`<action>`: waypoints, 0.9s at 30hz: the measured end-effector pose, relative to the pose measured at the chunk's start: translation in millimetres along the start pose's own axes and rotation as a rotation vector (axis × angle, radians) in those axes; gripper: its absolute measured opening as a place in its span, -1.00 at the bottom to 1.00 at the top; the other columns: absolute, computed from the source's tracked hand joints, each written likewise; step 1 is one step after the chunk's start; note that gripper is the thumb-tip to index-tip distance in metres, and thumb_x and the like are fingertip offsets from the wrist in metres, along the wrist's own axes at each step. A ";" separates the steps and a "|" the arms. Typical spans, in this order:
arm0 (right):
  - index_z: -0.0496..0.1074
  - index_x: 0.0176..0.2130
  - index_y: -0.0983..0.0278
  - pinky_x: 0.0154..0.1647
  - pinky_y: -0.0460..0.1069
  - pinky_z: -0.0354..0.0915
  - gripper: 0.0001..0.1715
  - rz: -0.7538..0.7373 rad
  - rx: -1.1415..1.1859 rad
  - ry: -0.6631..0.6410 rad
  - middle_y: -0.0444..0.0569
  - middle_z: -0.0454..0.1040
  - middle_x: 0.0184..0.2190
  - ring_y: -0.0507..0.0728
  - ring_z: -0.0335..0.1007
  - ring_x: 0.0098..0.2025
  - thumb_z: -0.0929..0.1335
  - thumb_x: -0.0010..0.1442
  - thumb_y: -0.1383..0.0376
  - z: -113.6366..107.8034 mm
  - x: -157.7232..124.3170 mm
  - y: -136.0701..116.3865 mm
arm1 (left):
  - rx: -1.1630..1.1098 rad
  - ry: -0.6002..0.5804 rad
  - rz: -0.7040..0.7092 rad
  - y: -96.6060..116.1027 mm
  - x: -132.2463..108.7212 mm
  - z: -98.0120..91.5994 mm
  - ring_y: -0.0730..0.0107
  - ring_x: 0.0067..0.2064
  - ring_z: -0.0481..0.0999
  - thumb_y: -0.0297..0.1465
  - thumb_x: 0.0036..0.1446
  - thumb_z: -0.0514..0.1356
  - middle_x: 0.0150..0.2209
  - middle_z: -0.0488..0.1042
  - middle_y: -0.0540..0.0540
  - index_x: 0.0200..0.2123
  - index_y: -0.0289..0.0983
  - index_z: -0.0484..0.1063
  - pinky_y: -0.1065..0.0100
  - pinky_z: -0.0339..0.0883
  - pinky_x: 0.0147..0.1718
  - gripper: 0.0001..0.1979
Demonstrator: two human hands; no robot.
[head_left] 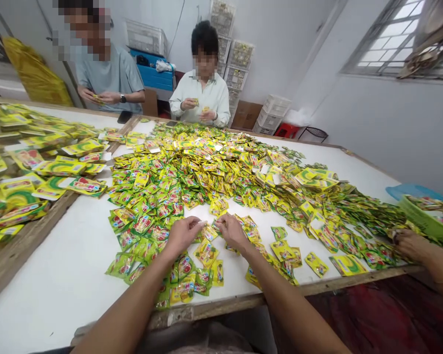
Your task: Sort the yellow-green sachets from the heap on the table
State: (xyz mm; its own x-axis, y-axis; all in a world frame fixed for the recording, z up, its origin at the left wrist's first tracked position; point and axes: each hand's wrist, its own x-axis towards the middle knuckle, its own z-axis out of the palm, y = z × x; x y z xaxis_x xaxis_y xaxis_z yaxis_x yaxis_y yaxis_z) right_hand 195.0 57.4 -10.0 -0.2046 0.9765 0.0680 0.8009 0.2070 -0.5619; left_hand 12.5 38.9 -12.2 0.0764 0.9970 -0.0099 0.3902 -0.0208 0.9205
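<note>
My left hand is closed, thumb and fingers pinched at the edge of a small yellow sachet just above the white tabletop. My right hand faces it from the other side, fingertips pressed together. A bit of green shows by those fingertips, too small to make out. Below and between the hands lies a yellow sachet with a fruit picture. Green sachets are heaped to the left of my left hand, and several yellow sachets lie to the right of my right hand.
A large mound of sachets covers the table's middle. Flat yellow boxes are piled beyond a wooden divider at left. Two people work opposite. Another person's hand reaches in at right, near a green basket.
</note>
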 end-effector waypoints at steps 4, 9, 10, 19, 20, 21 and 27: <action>0.31 -0.40 0.25 -0.38 -0.06 0.18 -0.83 0.078 0.488 0.091 -0.16 0.33 -0.52 0.05 0.25 -0.45 0.25 0.11 0.19 16.5 -16.2 -20.3 | -0.310 -0.130 -0.055 -0.3 -1.2 3.1 0.35 -0.47 0.44 -0.12 -0.13 0.25 -0.50 0.53 -0.07 -0.41 -0.31 0.53 0.41 0.24 -0.46 -0.64; 0.27 -0.30 0.24 -0.39 -0.07 0.23 -0.64 0.218 1.012 0.124 -0.20 0.34 -0.48 0.02 0.30 -0.44 0.42 -0.13 0.22 27.9 -27.4 -29.2 | -0.501 -0.139 -0.123 -2.0 -2.0 3.6 0.51 -0.57 0.33 -0.18 -0.19 0.32 -0.61 0.42 0.01 -0.51 -0.34 0.48 0.46 0.21 -0.52 -0.69; 0.28 -0.30 0.24 -0.39 -0.08 0.23 -0.62 0.220 1.031 0.158 -0.20 0.35 -0.46 0.01 0.30 -0.43 0.43 -0.15 0.24 26.1 -27.7 -30.0 | -0.535 -0.147 -0.128 -1.0 -2.5 3.6 0.50 -0.53 0.37 -0.18 -0.18 0.32 -0.57 0.45 -0.01 -0.46 -0.35 0.49 0.46 0.25 -0.49 -0.68; 0.32 -0.25 0.24 -0.41 -0.04 0.27 -0.68 0.171 0.985 0.042 -0.17 0.43 -0.55 0.04 0.34 -0.52 0.38 -0.04 0.19 9.7 -16.5 -51.5 | -0.594 -0.272 -0.197 10.7 -14.3 -5.0 0.47 -0.52 0.41 -0.22 -0.31 0.40 -0.51 0.48 -0.04 -0.46 -0.36 0.50 0.43 0.33 -0.52 -0.64; 0.33 -0.26 0.25 -0.39 -0.02 0.29 -0.71 0.160 0.935 0.055 -0.16 0.44 -0.55 0.06 0.36 -0.50 0.36 -0.02 0.18 7.7 -14.7 -48.8 | -0.603 -0.256 -0.212 10.9 -15.3 -6.7 0.49 -0.54 0.39 -0.22 -0.31 0.41 -0.54 0.46 -0.02 -0.50 -0.36 0.49 0.43 0.32 -0.53 -0.65; 0.34 -0.27 0.25 -0.35 -0.01 0.30 -0.74 0.148 0.848 0.095 -0.15 0.45 -0.53 0.08 0.39 -0.46 0.33 0.01 0.18 4.2 -12.9 -44.0 | -0.613 -0.230 -0.226 10.9 -15.8 -8.1 0.51 -0.56 0.37 -0.21 -0.32 0.40 -0.57 0.43 -0.01 -0.54 -0.36 0.47 0.43 0.32 -0.54 -0.66; 0.42 -0.07 0.24 0.14 0.11 0.08 -0.46 0.129 -0.079 0.115 0.04 0.38 0.07 0.20 0.23 0.12 0.28 -0.09 0.47 -29.7 -8.5 15.5 | -0.612 0.010 -0.221 7.4 -11.7 -9.3 0.56 -0.62 0.25 -0.17 -0.27 0.36 -0.68 0.29 0.05 -0.71 -0.32 0.31 0.45 0.24 -0.59 -0.62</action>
State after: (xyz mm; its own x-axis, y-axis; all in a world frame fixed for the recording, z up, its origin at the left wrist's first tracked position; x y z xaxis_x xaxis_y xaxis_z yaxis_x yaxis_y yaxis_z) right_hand 225.9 54.1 5.2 -0.0357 0.9947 0.0963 0.8589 0.0798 -0.5059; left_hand 6.0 27.8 -1.6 0.0449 0.9737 -0.2232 -0.1977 0.2277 0.9534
